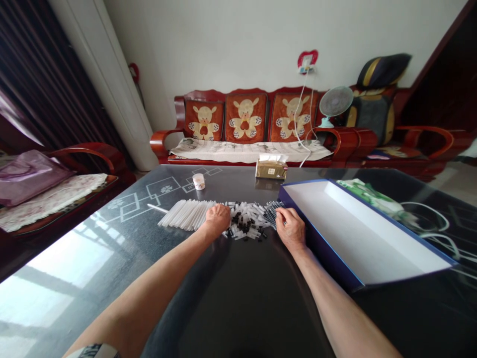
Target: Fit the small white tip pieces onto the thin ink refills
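My left hand (218,219) is closed, its fingers curled down at the right end of a row of white translucent pen barrels (186,215). What it holds, if anything, is hidden. My right hand (291,229) is closed too, thumb and fingertips together at the edge of a bundle of dark, thin pen refills (273,211). Whether a refill is between those fingers cannot be made out. Between the hands spreads a loose pile of clear pen caps (254,213) mixed with small black plugs (244,222). One white barrel (157,208) lies apart, left of the row.
A large blue box with a white inside (357,238) stands right of my right hand. Behind the pile are a tissue box (271,170) and a paper cup (198,182). A green-and-white bag (372,196) and white cables (439,238) lie beyond the box on the dark table (238,298).
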Demonstrator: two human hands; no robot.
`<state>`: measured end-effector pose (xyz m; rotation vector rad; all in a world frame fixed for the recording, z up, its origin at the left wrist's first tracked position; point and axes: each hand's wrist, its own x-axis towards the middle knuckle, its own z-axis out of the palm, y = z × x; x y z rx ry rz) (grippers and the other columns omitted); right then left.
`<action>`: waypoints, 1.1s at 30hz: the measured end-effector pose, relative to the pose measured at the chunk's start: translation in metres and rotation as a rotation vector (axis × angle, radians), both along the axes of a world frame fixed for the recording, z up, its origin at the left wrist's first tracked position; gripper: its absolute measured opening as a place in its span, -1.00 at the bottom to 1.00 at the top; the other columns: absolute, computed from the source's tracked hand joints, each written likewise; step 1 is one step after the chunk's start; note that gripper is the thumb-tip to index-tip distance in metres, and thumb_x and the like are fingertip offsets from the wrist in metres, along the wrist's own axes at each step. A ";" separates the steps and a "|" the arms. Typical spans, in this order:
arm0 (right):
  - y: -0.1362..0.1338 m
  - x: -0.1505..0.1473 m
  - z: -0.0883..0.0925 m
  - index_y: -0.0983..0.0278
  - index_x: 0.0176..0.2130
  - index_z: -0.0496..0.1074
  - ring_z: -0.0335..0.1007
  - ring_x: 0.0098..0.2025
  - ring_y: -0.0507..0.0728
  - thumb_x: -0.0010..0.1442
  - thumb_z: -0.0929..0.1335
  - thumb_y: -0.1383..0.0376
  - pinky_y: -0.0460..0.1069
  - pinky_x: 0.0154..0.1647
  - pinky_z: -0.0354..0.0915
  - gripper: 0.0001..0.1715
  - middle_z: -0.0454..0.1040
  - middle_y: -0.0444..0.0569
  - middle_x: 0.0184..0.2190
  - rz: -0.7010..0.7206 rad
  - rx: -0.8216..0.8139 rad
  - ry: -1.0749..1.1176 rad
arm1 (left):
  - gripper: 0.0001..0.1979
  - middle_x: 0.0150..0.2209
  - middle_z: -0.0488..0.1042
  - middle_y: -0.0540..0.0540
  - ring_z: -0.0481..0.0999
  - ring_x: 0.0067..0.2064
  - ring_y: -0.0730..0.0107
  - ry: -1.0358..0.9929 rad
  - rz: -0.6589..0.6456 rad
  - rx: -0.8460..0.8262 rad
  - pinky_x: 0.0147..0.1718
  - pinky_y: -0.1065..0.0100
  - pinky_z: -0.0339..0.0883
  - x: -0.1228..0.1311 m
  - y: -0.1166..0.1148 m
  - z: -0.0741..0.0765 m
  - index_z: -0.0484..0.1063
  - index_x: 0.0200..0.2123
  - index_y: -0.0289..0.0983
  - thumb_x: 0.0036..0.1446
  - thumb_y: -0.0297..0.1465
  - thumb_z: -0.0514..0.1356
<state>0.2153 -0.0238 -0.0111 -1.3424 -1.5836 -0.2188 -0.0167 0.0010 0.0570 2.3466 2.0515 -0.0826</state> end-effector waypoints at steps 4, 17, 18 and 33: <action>0.001 0.001 -0.001 0.25 -0.24 0.50 0.47 -0.26 0.12 0.24 0.22 0.31 -0.04 -0.16 0.34 -0.73 0.51 0.03 -0.29 0.004 0.010 -0.007 | -0.74 -0.20 0.55 -0.35 0.54 -0.06 0.12 -0.033 0.029 -0.018 -0.12 0.28 0.39 -0.001 0.006 -0.001 0.55 -0.16 -0.32 0.07 -0.46 0.16; -0.001 0.000 -0.002 0.23 -0.22 0.51 0.46 -0.25 0.12 0.22 0.23 0.35 -0.04 -0.20 0.32 -0.73 0.52 0.01 -0.25 -0.021 -0.090 -0.038 | -0.63 -0.57 0.43 0.01 0.41 -0.49 0.46 -1.088 0.020 -0.125 -0.42 0.45 0.35 -0.026 -0.015 -0.015 0.54 -0.14 -0.32 0.03 -0.42 0.05; -0.001 0.000 -0.001 0.23 -0.22 0.51 0.46 -0.25 0.12 0.22 0.23 0.35 -0.05 -0.20 0.32 -0.73 0.52 0.01 -0.25 -0.022 -0.090 -0.039 | -0.63 -0.57 0.41 0.00 0.40 -0.50 0.48 -1.195 -0.009 -0.129 -0.43 0.45 0.35 -0.024 -0.018 -0.021 0.53 -0.14 -0.35 0.04 -0.42 0.05; -0.001 0.002 0.001 0.24 -0.19 0.51 0.38 -0.21 0.15 0.19 0.26 0.35 -0.01 -0.19 0.30 -0.74 0.45 0.04 -0.20 -0.137 -0.191 -0.226 | -0.67 -0.32 0.41 -0.10 0.42 -0.29 0.35 -0.353 -0.107 0.592 -0.32 0.39 0.24 -0.018 -0.034 -0.044 0.48 -0.01 -0.08 0.30 -0.20 -0.01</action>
